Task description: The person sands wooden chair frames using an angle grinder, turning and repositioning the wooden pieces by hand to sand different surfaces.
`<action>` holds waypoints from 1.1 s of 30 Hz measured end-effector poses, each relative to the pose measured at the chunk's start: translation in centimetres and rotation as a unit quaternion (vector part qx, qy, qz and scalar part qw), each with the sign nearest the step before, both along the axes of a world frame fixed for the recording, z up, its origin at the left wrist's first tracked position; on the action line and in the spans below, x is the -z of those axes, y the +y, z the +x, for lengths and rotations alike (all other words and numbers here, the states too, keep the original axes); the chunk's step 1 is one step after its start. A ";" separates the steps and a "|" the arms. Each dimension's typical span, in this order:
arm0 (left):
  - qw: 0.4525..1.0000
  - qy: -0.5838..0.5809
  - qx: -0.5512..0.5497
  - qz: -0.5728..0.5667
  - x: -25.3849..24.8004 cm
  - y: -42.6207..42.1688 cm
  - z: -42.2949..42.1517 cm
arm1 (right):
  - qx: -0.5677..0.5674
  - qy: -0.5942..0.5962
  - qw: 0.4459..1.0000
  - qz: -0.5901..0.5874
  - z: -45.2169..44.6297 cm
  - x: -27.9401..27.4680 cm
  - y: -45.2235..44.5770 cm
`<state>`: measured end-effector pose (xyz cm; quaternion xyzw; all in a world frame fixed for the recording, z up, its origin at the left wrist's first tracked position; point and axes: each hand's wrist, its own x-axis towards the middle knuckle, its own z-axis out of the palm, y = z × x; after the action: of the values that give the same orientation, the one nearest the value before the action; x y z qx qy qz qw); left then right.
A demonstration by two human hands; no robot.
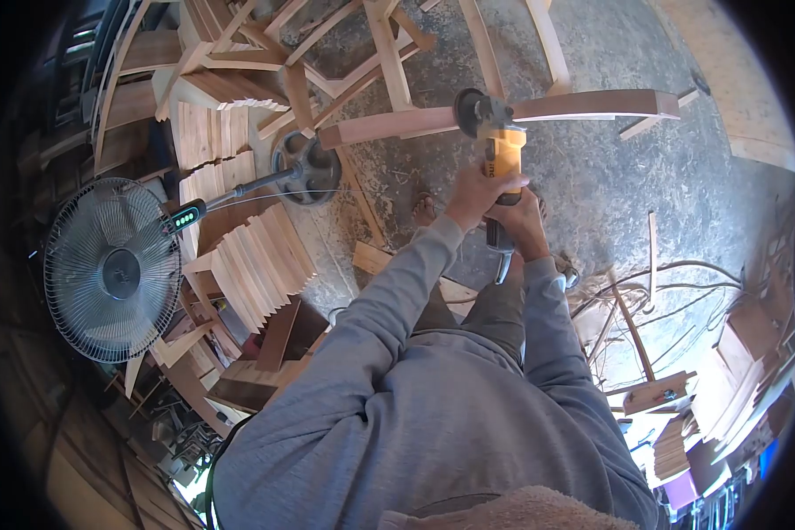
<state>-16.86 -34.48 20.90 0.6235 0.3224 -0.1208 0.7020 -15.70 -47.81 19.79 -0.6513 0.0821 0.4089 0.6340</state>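
A yellow and black angle grinder (504, 150) is held in both hands in front of my body. My left hand (480, 190) wraps round its yellow body from the left. Lower down, my right hand (523, 223) closes round the dark rear part, where the cord comes out. The grinder's round disc (470, 109) lies over the middle of a long curved wooden rail (592, 105), which runs across the frame. Whether the disc touches the wood I cannot tell. The rail belongs to or rests on a wooden frame (389, 62) with several legs.
A standing fan (122, 274) with a round base (306, 168) is at the left. Beside it are stacked cut wooden pieces (249, 265). Cables (671, 269) lie on the concrete floor (583, 199) at the right, near wood offcuts (652, 261). More boards (738, 380) stand at the lower right.
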 end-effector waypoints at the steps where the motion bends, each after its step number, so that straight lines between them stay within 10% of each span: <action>1: 1.000 -0.005 0.013 0.012 0.1 0.0 0.3 | 0.007 0.013 1.000 -0.003 0.2 0.2 0.0; 11: 0.999 0.031 0.020 -0.025 -0.5 0.2 -1.3 | 0.040 0.042 0.998 0.025 -2.4 -0.8 0.1; 24: 0.992 -0.013 -0.120 -0.041 -16.8 7.9 -9.6 | -0.108 -0.101 0.985 0.091 -5.8 -15.1 7.9; 33: 0.985 -0.011 -0.152 -0.078 -15.2 6.6 -8.6 | -0.083 -0.102 0.987 0.093 -5.4 -13.2 7.2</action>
<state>-25.49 -27.93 36.05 0.5117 0.3953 -0.0302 0.7622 -21.06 -40.62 32.99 -0.6321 -0.0758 0.3976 0.6608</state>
